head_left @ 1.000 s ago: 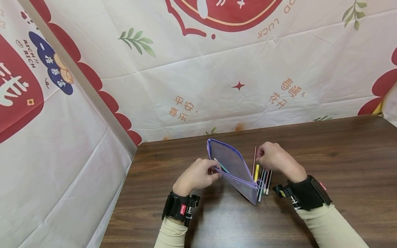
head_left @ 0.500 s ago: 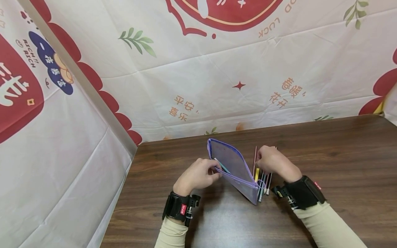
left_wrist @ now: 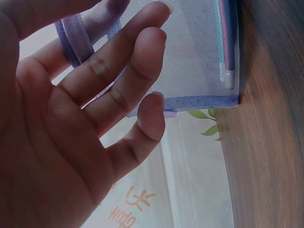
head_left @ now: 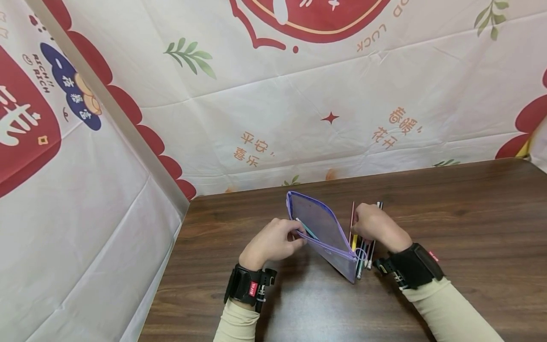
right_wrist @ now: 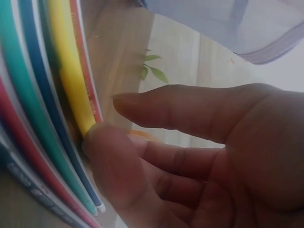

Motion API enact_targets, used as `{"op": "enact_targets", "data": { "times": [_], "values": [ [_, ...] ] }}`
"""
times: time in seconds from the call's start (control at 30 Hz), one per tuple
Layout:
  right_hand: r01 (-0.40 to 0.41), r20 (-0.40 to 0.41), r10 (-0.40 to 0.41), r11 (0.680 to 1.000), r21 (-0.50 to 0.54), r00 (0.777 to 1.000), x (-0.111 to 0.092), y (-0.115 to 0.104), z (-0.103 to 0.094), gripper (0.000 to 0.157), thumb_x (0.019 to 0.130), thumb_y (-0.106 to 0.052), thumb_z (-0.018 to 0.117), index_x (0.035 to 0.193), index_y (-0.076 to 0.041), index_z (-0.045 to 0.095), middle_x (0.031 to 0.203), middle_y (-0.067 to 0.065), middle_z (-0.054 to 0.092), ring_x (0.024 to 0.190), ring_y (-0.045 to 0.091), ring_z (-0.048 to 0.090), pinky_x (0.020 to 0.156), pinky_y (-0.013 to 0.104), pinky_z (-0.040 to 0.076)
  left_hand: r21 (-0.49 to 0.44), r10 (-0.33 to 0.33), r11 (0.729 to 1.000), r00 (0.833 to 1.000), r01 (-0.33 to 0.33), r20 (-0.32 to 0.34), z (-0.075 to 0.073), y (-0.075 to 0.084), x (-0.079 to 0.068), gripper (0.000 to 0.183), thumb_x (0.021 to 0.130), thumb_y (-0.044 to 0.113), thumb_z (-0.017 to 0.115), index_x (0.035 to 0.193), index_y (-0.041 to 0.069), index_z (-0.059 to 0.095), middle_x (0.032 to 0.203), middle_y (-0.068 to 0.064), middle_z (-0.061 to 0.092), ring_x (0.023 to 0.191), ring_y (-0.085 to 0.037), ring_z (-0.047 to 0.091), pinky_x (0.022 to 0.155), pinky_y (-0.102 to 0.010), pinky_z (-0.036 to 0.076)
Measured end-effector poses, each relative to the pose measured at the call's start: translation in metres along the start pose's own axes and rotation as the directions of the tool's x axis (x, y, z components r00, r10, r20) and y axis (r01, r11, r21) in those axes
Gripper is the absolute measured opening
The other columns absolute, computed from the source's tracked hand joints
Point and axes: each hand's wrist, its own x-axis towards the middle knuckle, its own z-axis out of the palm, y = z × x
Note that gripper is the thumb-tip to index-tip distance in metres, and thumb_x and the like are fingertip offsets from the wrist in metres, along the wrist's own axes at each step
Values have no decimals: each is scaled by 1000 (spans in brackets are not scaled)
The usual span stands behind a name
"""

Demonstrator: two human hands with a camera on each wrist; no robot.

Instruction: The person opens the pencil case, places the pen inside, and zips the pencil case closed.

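Pencils (right_wrist: 26,95) and pouch (left_wrist: 180,61) cropped in wrist views, lettering (right_wrist: 28,178) blurred, red emblem (head_left: 316,21) cut off above

My purple see-through pouch (head_left: 320,219) stands open on the desk (head_left: 461,213) with a blue-green pencil (head_left: 309,231) inside, and more bright pencils (right_wrist: 29,104) lie just beside it.

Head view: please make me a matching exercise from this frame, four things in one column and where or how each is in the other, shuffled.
1. Left hand
2. Right hand
3. Purple pouch
4. Teal pencil nearest the left hand

A. inside the pouch
B. at the loose pencils
C. pinching the pouch's edge
D. open-mouthed, between the hands

Pairs: 1-C, 2-B, 3-D, 4-A
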Motion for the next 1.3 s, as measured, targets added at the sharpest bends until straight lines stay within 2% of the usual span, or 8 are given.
{"op": "enact_targets", "data": {
  "times": [0.27, 0.57, 0.83, 1.1, 1.3],
  "values": [
    [12, -27, -13, 999, -36, 1000, 2, 2, 3, 17, 77, 0, 55, 62, -4, 62, 46, 5, 59, 42, 18, 60, 43, 27, 50, -6, -6, 1000, 1000, 6, 4, 0, 0, 0, 5, 85, 18, 63, 85, 16, 68, 75, 9, 65, 68, 0, 57, 62, -16, 48],
    [-18, -47, 14, 997, -75, 999, 3, 2, 5, 19, 76, -2, 55, 58, -7, 60, 44, 3, 58, 41, 16, 59, 46, 29, 50, -8, -5, 1000, 1000, 5, 9, 0, 0, 0, 6, 85, 18, 64, 85, 15, 68, 75, 8, 66, 68, -1, 57, 62, -16, 48],
    [-38, -42, 33, 994, -102, 999, 5, 3, 7, 21, 76, -3, 56, 55, -6, 59, 44, 2, 55, 38, 13, 53, 43, 27, 46, -20, -20, 1000, 1000, 20, 14, 0, 1, 0, 5, 85, 18, 64, 85, 15, 68, 75, 7, 65, 68, -2, 57, 61, -17, 48],
    [-49, -46, 45, 996, -78, 998, 7, 4, 10, 21, 78, -5, 57, 57, -5, 60, 45, 4, 55, 38, 14, 52, 41, 27, 44, -11, -24, 1000, 1000, 24, 16, -1, 2, 0, 5, 85, 18, 64, 85, 16, 68, 74, 8, 64, 67, -1, 56, 61, -16, 47],
    [-95, -62, 91, 993, -65, 994, 9, 1, 14, 18, 76, -6, 58, 58, -4, 58, 46, 5, 57, 38, 14, 54, 42, 28, 46, -6, -17, 1000, 1000, 17, 16, -1, 1, 0, 5, 85, 18, 63, 85, 16, 68, 75, 8, 65, 68, -1, 56, 62, -16, 47]
  ]
}}
